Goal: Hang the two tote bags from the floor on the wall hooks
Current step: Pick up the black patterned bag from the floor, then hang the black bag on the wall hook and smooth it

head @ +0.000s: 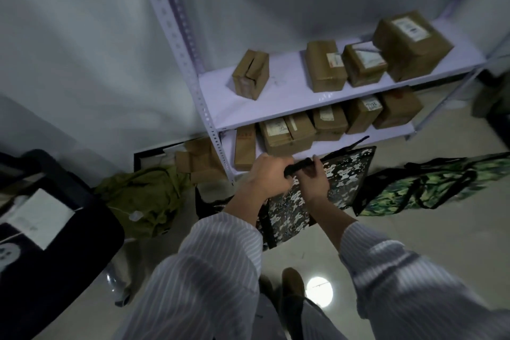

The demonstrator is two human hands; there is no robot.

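1. Floor [414, 243]: pale, glossy. A green tote bag [430, 188] lies flat on it, right of the shelving.
2. Olive cloth heap [146, 199] on the floor, left of the shelf post.
3. Middle shelf board [276, 107]: four cardboard boxes [325, 69], one apart at left.
4. Bottom board [325, 146]: packed row of boxes [287, 132].

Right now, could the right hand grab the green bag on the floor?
Probably not yet. The right hand is busy gripping the black strap of the black-and-white bag. The green bag lies on the floor to its right with nothing between, so letting go should do it.
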